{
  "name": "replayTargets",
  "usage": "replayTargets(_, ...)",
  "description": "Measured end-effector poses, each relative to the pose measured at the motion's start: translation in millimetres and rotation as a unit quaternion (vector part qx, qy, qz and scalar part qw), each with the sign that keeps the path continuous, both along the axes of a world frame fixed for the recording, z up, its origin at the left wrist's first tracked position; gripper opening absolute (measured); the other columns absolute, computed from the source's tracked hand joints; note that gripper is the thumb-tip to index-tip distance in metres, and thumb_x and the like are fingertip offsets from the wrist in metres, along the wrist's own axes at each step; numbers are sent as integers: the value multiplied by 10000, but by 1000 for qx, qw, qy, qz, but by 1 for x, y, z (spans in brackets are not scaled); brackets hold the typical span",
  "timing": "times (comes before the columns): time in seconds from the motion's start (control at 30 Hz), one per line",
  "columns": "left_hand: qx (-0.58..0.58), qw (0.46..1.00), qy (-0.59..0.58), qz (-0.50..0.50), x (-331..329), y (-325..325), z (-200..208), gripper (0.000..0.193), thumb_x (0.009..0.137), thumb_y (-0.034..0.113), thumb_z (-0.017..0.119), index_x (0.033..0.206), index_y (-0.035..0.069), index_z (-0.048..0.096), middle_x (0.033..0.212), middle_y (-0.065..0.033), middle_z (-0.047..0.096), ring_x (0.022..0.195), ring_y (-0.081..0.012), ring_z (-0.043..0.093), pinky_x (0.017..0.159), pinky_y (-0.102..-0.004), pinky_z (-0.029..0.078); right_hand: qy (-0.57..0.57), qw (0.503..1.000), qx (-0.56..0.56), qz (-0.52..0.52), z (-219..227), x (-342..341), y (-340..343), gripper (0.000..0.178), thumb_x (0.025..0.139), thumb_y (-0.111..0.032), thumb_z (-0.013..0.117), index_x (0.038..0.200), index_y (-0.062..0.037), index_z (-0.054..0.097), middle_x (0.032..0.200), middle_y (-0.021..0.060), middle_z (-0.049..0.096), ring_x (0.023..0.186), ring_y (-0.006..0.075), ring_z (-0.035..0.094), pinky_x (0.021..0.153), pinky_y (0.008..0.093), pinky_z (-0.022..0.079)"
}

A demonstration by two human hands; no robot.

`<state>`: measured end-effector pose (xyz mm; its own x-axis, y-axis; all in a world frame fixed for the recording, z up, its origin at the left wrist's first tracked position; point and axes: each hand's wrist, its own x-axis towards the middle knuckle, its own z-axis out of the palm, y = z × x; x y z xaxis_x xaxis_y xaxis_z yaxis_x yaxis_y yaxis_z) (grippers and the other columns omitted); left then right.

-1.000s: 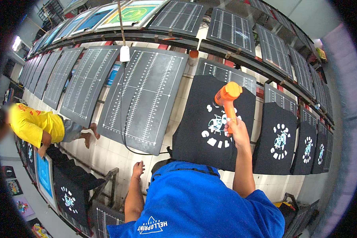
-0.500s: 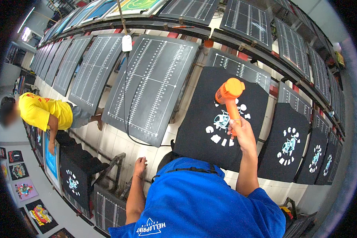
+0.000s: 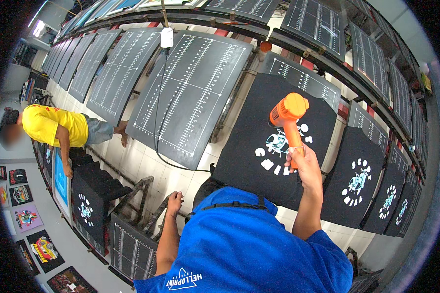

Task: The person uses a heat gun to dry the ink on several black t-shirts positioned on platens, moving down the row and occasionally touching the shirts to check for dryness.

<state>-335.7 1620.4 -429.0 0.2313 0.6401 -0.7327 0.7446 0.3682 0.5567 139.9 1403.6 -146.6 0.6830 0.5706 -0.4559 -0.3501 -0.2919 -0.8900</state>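
Observation:
My right hand [image 3: 305, 166] grips the handle of an orange heat gun [image 3: 289, 108]. The gun hovers above a black T-shirt [image 3: 245, 128] spread over a dark printing board. Its head covers part of the shirt's white and pale-blue print [image 3: 277, 142], which shows a scooter-like figure ringed by white letters. The nozzle faces down and to the left; its tip is partly hidden. Away to the left, my left hand [image 3: 175, 202] hangs low beside my body, fingers loosely curled, with nothing visible in it.
Bare gridded boards [image 3: 190, 93] run to the left; more printed black shirts [image 3: 356, 178] lie to the right. A black cable [image 3: 156, 132] drops from a white socket [image 3: 166, 37]. At left, a person in yellow [image 3: 56, 124] bends over a blue-screened frame [image 3: 61, 178].
My whole view has shifted slightly. The heat gun has moved a little to the right over the print, still in my right hand. My left hand's fingers look more curled.

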Motion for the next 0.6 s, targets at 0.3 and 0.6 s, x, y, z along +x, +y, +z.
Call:
replayTargets(0.3,89,985,-95,113,40,27,40,329,968,296,496,1103,4,564,1024,-88,626,815,-205,642,645,-312,495,-33,999,35,-26,-15,4,11,284,902,-272,608,1015,-18,550,726,7,563,623,87,564,495,218,441)
replayTargets(0.6,228,913,-246,231,125,115,113,336,969,268,498,1217,41,521,1027,-73,596,800,-174,626,680,-295,498,-25,999,20,-4,-8,-2,5,298,918,-325,599,1007,-44,557,712,5,563,602,85,561,483,216,428)
